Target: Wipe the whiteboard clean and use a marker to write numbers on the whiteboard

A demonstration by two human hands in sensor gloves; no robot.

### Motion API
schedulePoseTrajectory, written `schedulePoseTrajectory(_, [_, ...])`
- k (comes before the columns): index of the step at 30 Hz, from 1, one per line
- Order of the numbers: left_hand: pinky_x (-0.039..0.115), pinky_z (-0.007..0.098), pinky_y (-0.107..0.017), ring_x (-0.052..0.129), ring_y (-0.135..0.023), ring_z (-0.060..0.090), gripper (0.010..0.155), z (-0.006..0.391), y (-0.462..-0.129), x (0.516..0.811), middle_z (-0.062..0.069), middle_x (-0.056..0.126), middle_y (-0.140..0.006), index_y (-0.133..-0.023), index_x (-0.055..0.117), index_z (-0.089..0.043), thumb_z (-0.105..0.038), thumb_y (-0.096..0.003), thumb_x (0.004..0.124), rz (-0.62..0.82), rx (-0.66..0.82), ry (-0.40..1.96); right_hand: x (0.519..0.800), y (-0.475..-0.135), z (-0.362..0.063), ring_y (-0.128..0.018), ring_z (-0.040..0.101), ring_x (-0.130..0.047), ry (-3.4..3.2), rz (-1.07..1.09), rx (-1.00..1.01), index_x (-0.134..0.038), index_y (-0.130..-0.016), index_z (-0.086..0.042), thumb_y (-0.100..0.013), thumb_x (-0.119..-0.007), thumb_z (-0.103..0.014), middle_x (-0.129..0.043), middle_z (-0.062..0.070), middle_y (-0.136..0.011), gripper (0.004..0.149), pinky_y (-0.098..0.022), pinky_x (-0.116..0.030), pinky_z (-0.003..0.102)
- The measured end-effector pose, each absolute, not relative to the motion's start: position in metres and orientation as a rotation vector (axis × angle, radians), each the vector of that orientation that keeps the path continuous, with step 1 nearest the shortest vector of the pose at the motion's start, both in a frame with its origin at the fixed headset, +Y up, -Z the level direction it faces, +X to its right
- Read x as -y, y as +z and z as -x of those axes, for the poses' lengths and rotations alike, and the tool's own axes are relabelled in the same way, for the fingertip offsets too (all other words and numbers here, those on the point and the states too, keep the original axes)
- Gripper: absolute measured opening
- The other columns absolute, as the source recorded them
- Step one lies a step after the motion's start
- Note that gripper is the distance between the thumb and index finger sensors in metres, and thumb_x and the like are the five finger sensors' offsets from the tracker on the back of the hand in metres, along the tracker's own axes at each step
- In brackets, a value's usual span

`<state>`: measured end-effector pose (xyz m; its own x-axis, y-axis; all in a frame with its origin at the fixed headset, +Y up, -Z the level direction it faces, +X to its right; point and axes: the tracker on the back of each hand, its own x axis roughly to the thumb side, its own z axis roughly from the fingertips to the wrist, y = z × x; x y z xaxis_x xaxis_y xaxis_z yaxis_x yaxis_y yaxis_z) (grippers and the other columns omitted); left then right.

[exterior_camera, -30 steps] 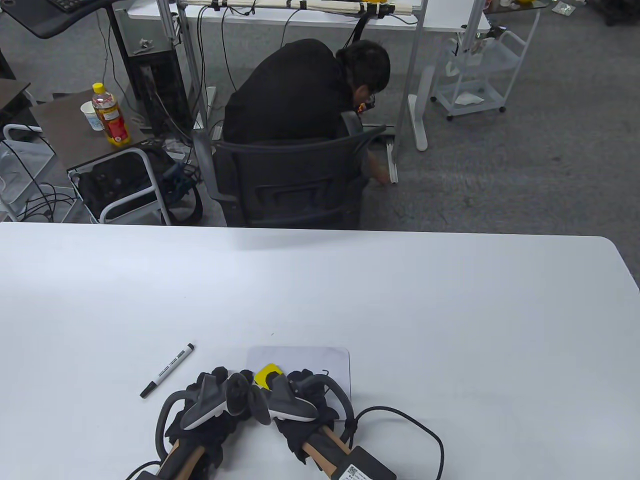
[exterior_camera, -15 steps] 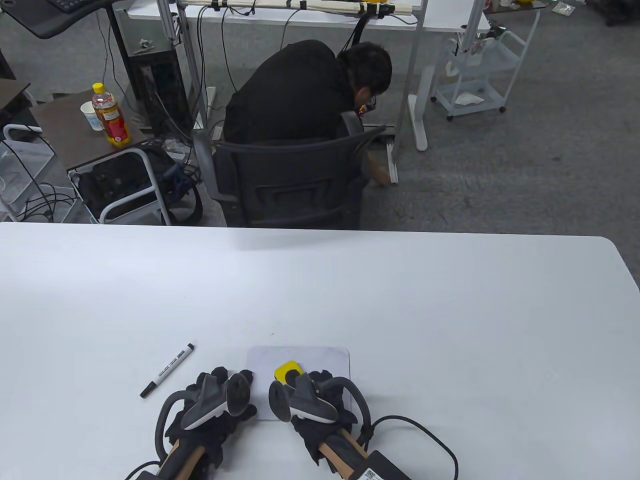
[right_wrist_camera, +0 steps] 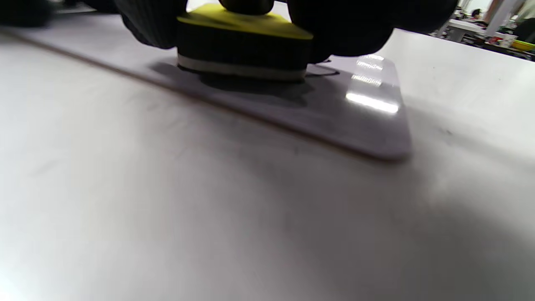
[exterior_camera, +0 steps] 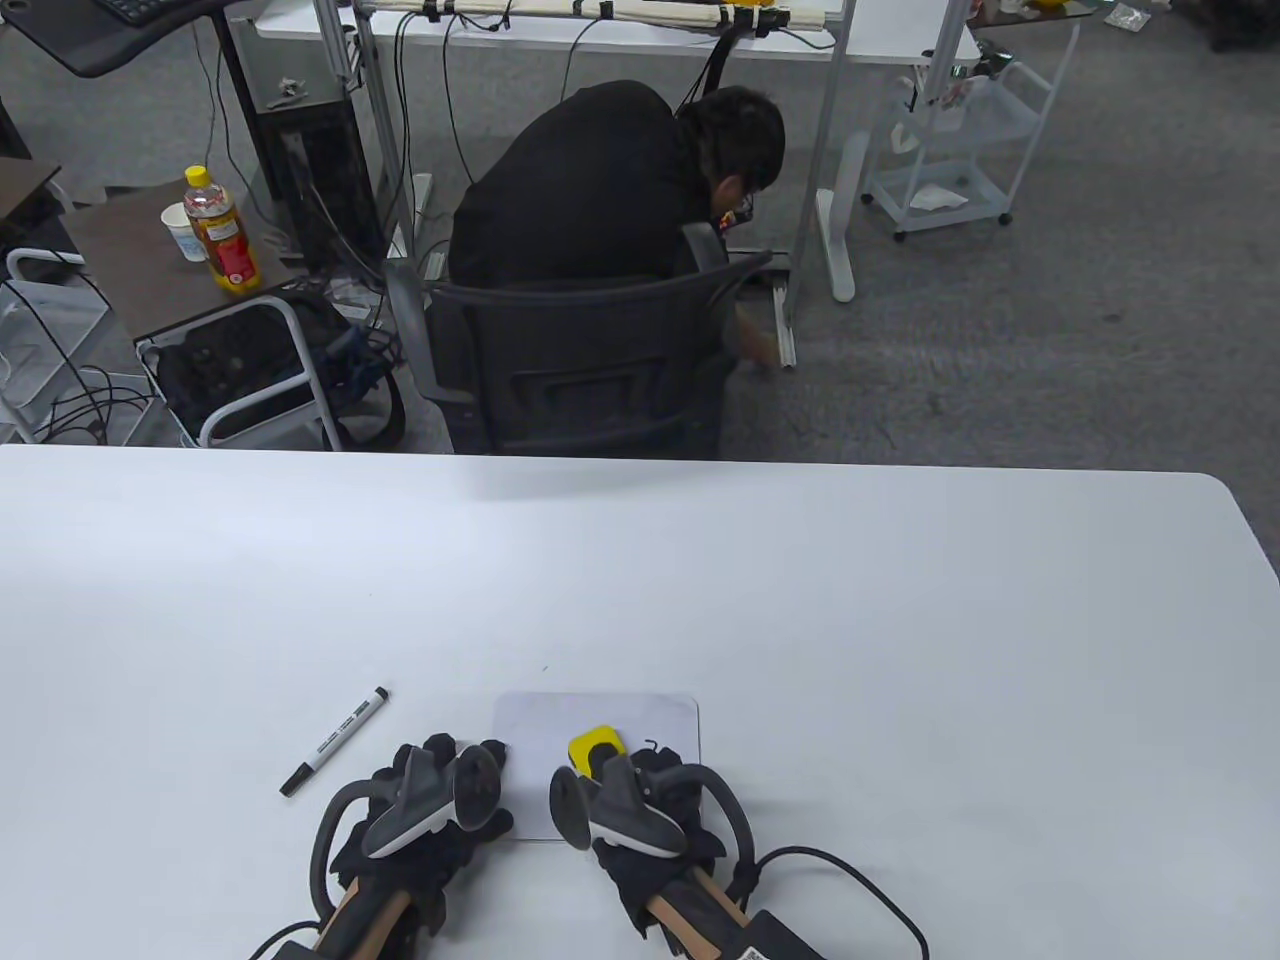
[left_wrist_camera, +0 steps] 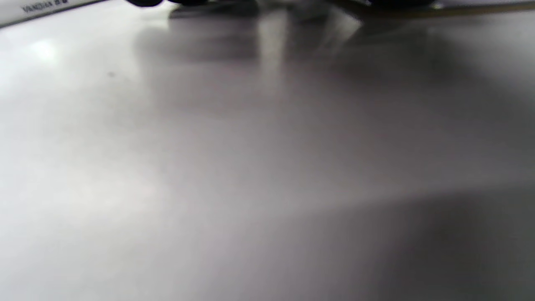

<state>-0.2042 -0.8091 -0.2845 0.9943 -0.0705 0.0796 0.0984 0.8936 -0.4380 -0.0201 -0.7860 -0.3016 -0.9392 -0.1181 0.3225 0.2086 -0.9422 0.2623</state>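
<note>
Table view bright, sharp | wrist views blurred | glare on whiteboard [right_wrist_camera: 372, 102]

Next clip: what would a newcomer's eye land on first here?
Most likely the yellow-topped eraser, gripped by the right hand and pressed on the small whiteboard at the table's near edge. The left hand rests at the board's left side, and a capped marker lies further left, untouched.

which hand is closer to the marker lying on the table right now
Left. The left hand rests just right of the marker, by the whiteboard's left edge. The right hand is farther right, over the whiteboard, its fingers gripping the yellow eraser.
</note>
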Motion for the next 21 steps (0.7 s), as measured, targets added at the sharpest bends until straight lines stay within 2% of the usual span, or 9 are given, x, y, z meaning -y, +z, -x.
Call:
schedulePoseTrajectory(3, [0.049, 0.056, -0.085, 0.039, -0.111, 0.037, 0.071, 0.205, -0.284, 0.809, 0.009, 0.028, -0.123, -0.119, 0.031, -0.046, -0.068, -0.0544, 0.053, 0.453, 0.064, -0.089, 0.786, -0.319, 0.022, -0.072, 0.043, -0.074, -2.932, 0.416, 0.456, -0.046, -0.111, -0.012, -0.062, -0.069, -0.046, -0.068, 0.037, -0.092, 0.065, -0.052, -0.067, 0.055])
schedulePoseTrajectory(5, [0.049, 0.056, -0.085, 0.039, -0.111, 0.037, 0.071, 0.205, -0.284, 0.809, 0.009, 0.028, -0.123, -0.119, 0.031, -0.045, -0.068, -0.0544, 0.053, 0.452, 0.064, -0.089, 0.786, -0.315, 0.022, -0.072, 0.044, -0.073, -2.934, 0.424, 0.457, -0.046, -0.111, -0.012, -0.062, -0.069, -0.046, -0.068, 0.038, -0.092, 0.065, -0.052, -0.066, 0.055])
schedulePoseTrajectory(8, [0.049, 0.056, -0.085, 0.040, -0.111, 0.036, 0.071, 0.205, -0.284, 0.809, 0.008, 0.029, -0.123, -0.119, 0.032, -0.045, -0.068, -0.0544, 0.053, 0.446, 0.065, -0.089, 0.787, -0.295, 0.016, -0.072, 0.044, -0.073, -2.907, 0.478, 0.438, -0.045, -0.112, -0.010, -0.062, -0.068, -0.047, -0.068, 0.038, -0.092, 0.066, -0.052, -0.067, 0.055])
schedulePoseTrajectory(14, [0.049, 0.056, -0.085, 0.040, -0.111, 0.036, 0.071, 0.204, -0.285, 0.809, 0.008, 0.029, -0.123, -0.119, 0.032, -0.045, -0.068, -0.0542, 0.053, 0.447, 0.062, -0.097, 0.784, -0.234, -0.003, -0.072, 0.044, -0.073, -2.863, 0.627, 0.460, -0.044, -0.112, -0.008, -0.063, -0.067, -0.046, -0.067, 0.039, -0.093, 0.067, -0.052, -0.066, 0.056])
schedulePoseTrajectory(16, [0.049, 0.056, -0.085, 0.040, -0.111, 0.036, 0.071, 0.204, -0.285, 0.809, 0.008, 0.029, -0.123, -0.118, 0.032, -0.045, -0.068, -0.0541, 0.053, 0.450, 0.062, -0.096, 0.784, -0.228, -0.006, -0.072, 0.045, -0.073, -2.856, 0.623, 0.452, -0.044, -0.112, -0.008, -0.063, -0.067, -0.046, -0.067, 0.039, -0.093, 0.067, -0.052, -0.066, 0.056])
schedulePoseTrajectory(19, [0.049, 0.056, -0.085, 0.040, -0.111, 0.037, 0.071, 0.204, -0.285, 0.809, 0.008, 0.029, -0.123, -0.119, 0.031, -0.045, -0.067, -0.0545, 0.053, 0.454, 0.062, -0.095, 0.784, -0.241, -0.007, -0.072, 0.044, -0.073, -2.866, 0.573, 0.446, -0.045, -0.112, -0.010, -0.063, -0.067, -0.046, -0.067, 0.039, -0.093, 0.066, -0.052, -0.066, 0.056])
schedulePoseTrajectory(21, [0.049, 0.056, -0.085, 0.040, -0.111, 0.037, 0.071, 0.204, -0.285, 0.809, 0.008, 0.029, -0.123, -0.118, 0.032, -0.045, -0.067, -0.0544, 0.053, 0.453, 0.063, -0.096, 0.786, -0.266, -0.009, -0.073, 0.044, -0.073, -2.888, 0.471, 0.434, -0.045, -0.112, -0.010, -0.063, -0.067, -0.046, -0.067, 0.039, -0.093, 0.066, -0.052, -0.066, 0.056])
